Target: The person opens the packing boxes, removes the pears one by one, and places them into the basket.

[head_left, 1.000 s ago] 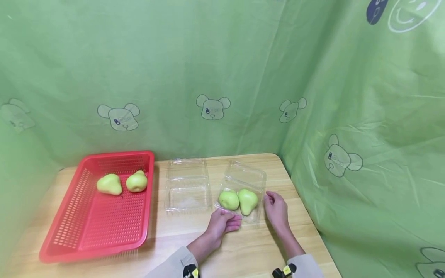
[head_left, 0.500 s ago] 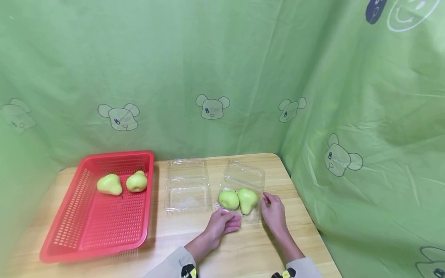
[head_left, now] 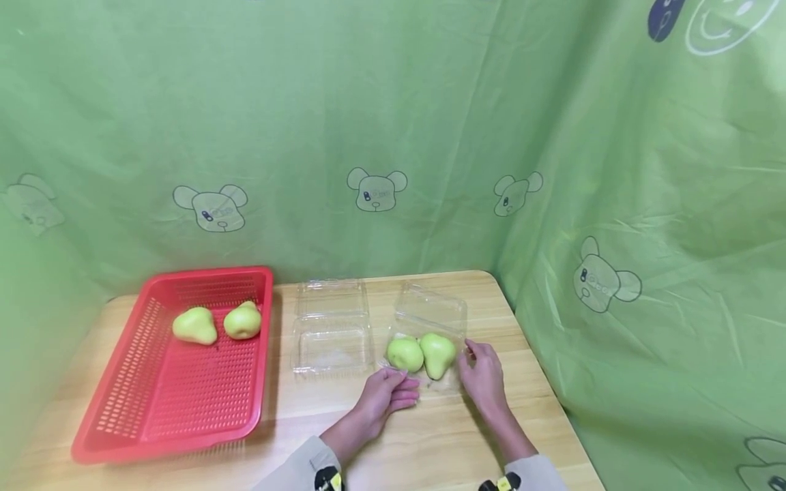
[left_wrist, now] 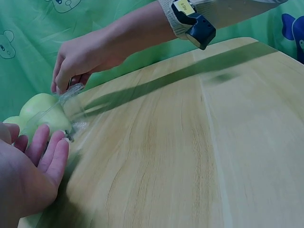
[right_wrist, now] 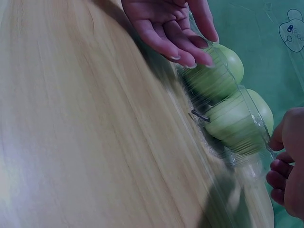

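Two green pears, a left one (head_left: 405, 354) and a right one (head_left: 439, 355), lie side by side in the base of a clear plastic clamshell box (head_left: 443, 387). The box's lid (head_left: 432, 307) is folded back, away from the person. At the near left corner my left hand (head_left: 383, 397) holds the rim, thumb on top and fingers outside the wall. My right hand (head_left: 484, 376) pinches the right rim between thumb and fingers, as the right wrist view also shows of the right hand (right_wrist: 292, 161). A dark stem (right_wrist: 200, 115) sticks out from one pear.
A second clamshell box (head_left: 331, 348), open and with nothing in it, lies to the left. Farther left stands a red plastic basket (head_left: 245, 423) with two more pears (head_left: 195, 326). The wooden table (head_left: 424, 450) meets green curtains (head_left: 295, 136) behind and at the right.
My right hand has come slightly left against the box's side, and the box has shifted a little left. My left hand has slid slightly left along the front rim. The pears barely moved.
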A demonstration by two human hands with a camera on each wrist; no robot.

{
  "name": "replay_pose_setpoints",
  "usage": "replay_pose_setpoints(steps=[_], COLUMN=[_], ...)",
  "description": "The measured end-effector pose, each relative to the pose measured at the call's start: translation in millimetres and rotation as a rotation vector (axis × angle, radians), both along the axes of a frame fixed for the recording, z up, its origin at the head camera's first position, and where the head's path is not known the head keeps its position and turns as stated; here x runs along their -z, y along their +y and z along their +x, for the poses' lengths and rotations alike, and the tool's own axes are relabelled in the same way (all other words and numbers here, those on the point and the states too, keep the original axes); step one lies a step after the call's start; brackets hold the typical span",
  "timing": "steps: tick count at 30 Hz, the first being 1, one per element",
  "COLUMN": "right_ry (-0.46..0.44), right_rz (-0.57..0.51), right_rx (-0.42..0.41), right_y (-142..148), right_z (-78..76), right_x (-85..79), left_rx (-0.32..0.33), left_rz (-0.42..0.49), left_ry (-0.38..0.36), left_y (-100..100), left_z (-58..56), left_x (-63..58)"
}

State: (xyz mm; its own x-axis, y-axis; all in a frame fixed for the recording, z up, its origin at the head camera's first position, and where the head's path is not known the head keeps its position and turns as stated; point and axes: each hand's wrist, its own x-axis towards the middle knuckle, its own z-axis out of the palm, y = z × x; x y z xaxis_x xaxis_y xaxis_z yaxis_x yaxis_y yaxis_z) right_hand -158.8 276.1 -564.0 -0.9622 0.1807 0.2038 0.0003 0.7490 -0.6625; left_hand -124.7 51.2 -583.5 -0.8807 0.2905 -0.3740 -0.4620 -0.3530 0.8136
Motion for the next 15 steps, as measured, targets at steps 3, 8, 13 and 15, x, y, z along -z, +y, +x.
replay_pose_setpoints(steps=[3, 8, 13, 15], right_ry=[0.037, 0.051, 0.044, 0.058], right_rz=[0.015, 0.022, 0.022, 0.034], right_rx=[-0.005, -0.019, -0.032, -0.042], right_y=[0.4, 3.5, 7.5, 7.9], right_z=[-1.4, -4.1, -6.7, -7.9], right_x=[0.0, 1.1, 3.6, 5.2], left_rx=[-0.008, -0.010, -0.017, -0.019], left_rz=[-0.003, 0.007, 0.024, 0.026], left_ry=[0.001, -0.002, 0.002, 0.003], left_y=[-1.7, -5.5, -8.9, -9.5], left_z=[-0.7, 0.3, 0.8, 0.7], left_x=[0.7, 0.4, -2.2, -2.4])
